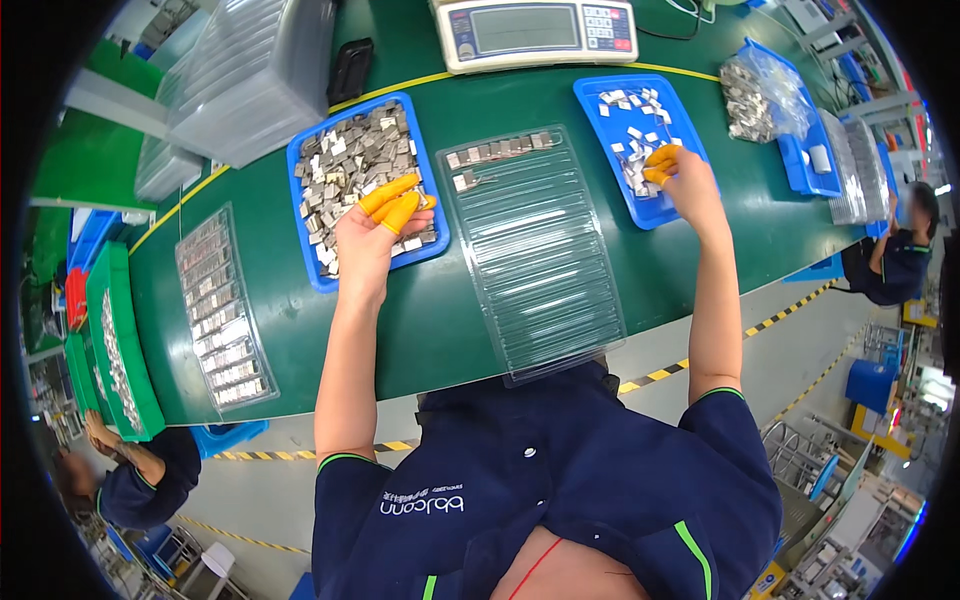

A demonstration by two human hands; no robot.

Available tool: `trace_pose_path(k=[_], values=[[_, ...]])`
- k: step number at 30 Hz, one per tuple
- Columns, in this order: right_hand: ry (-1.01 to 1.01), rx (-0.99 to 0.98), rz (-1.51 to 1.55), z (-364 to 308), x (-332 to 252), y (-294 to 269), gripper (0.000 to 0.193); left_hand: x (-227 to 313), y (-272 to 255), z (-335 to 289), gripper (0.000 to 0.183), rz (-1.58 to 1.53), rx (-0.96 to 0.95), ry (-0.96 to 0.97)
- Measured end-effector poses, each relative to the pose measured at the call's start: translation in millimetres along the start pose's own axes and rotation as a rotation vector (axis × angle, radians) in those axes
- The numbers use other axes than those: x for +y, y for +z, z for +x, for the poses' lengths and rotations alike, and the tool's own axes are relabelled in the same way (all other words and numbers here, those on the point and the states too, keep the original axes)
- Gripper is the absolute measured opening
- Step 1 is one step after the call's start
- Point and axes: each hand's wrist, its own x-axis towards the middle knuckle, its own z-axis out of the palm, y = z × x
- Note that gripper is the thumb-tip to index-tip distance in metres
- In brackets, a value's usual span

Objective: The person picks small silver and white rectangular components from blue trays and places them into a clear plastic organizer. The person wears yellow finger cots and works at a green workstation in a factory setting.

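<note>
My left hand, with yellow finger cots, is over the right side of a blue tray heaped with small silver metal connector pieces. Its fingers are closed together; a pale bit shows at the tips, too small to name. Over a second blue tray to the right, my right hand pinches down among small white pieces; what it grips is hidden. Between the trays lies a clear ribbed plastic tray. Silver pieces fill its far slot, and a single piece sits in the slot below.
A scale stands at the back, beside stacked clear trays. A filled clear tray and green bins are at left. Bagged parts lie in a blue tray at right. Co-workers are at both sides.
</note>
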Motion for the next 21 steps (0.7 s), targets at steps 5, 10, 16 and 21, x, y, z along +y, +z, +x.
trace_pose_path(k=[5, 10, 16, 21], values=[[-0.013, 0.141, -0.129, 9, -9, -6, 0.023, 3, 0, -4, 0.029, -0.014, -0.019, 0.007], [0.079, 0.114, -0.224, 15, -17, -10, 0.019, 3, -2, -5, 0.024, -0.015, -0.035, -0.016], [-0.007, 0.304, -0.197, 3, -63, -12, 0.021, 0, 9, -4, 0.023, -0.056, 0.077, 0.124], [-0.210, -0.030, 0.647, -13, -125, 26, 0.028, 1, 37, -1, 0.023, -0.071, 0.018, 0.107]])
